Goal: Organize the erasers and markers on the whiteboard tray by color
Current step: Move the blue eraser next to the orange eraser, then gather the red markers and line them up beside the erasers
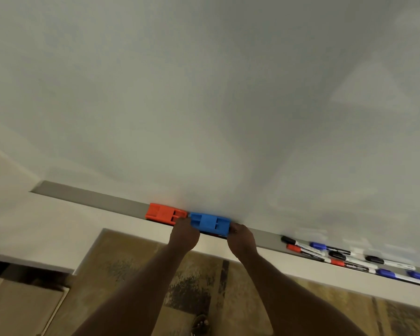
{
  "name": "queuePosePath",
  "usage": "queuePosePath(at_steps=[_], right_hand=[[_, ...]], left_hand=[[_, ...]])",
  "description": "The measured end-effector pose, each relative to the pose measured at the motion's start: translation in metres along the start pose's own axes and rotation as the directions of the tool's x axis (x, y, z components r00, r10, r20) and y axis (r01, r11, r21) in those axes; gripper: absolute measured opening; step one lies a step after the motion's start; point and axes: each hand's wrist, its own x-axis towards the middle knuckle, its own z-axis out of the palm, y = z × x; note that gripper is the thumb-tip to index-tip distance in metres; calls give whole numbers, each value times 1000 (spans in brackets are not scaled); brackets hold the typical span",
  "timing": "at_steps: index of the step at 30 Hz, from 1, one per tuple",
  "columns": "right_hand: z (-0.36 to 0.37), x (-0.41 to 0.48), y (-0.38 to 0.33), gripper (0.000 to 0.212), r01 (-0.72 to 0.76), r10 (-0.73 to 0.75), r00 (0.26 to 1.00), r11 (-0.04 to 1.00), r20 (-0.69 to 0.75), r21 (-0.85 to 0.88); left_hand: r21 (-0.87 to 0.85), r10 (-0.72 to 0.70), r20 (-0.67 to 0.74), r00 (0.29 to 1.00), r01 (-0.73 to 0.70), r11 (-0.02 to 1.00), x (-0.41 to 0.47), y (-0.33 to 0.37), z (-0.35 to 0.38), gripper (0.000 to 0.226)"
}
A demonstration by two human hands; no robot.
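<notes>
On the whiteboard tray (87,195), near its middle, the blue eraser (210,223) is sitting with both hands on it. Left hand (184,235) is pinching the eraser's left end, fingers curled tight against the near-left corner; right hand (241,238) is pinching the right end, fingertips pressed to its side. Each grip is clamped on the blue eraser, one per end. Whether the eraser is resting flat on the tray or lifting slightly, cannot tell; its near edge is overhanging the tray lip and a dark strip is showing under it. Red eraser (164,213) is lying just left of the blue one, ends touching or nearly so; left-hand knuckles are covering its near-right corner. Fingertips of both hands are hidden behind the eraser ends and the backs of the hands.

Further right on the tray, well apart from the erasers, the markers (344,257) are lying in a loose mixed pile: black, red and blue caps, barrels overlapping, labels too blurred to read. The rightmost blue-capped marker is cut off by the frame edge. Whiteboard (204,93) is filling the upper frame, wiped but smeary. Below, a patterned rug (136,263) and a sandalled foot (200,326), partly cropped at the bottom edge.
</notes>
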Motion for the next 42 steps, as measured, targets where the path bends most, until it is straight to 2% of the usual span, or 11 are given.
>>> queuePosePath(at_steps=[4, 7, 9, 12, 14, 21, 30, 33, 35, 38, 42], right_hand=[[-2, 1, 7, 41, 6, -6, 1000, 971, 0, -237], [-5, 2, 14, 46, 43, -48, 999, 906, 0, -422], [-8, 4, 21, 41, 74, -79, 997, 856, 12, -511], [-13, 6, 32, 29, 98, -112, 994, 831, 9, -547], [-17, 6, 38, 26, 112, -133, 991, 827, 2, -551], [-38, 4, 53, 25, 102, -140, 990, 811, -22, -576], [-68, -8, 79, 30, -78, -18, 986, 833, -168, -548], [-74, -10, 87, 23, -102, 6, 978, 882, -207, -460], [-74, -12, 86, 14, -76, 0, 976, 937, -218, -340], [-65, -14, 73, 7, 1, -26, 988, 987, -149, -160], [-44, -11, 50, 7, 73, -75, 997, 993, -21, -95]], left_hand=[[-10, -35, 2, 999, 35, 999, 4, 2, 5, 36], [13, -41, -15, 999, 41, 999, 3, 5, 12, 48], [50, -6, -63, 998, 9, 999, 1, 7, 15, 50], [183, 181, -134, 974, -155, 971, -5, 10, 21, 46], [261, 295, -117, 948, -257, 930, -10, 11, 27, 41], [381, 422, -78, 903, -364, 850, -19, 18, 40, 34], [417, 348, -48, 936, -298, 859, -17, 19, 40, 34], [387, 315, -54, 947, -271, 881, -17, 19, 41, 37], [351, 289, -82, 954, -243, 904, -17, 20, 42, 41], [271, 213, -119, 970, -174, 947, -17, 20, 41, 45], [230, 143, -98, 985, -118, 966, -15, 16, 36, 44]])
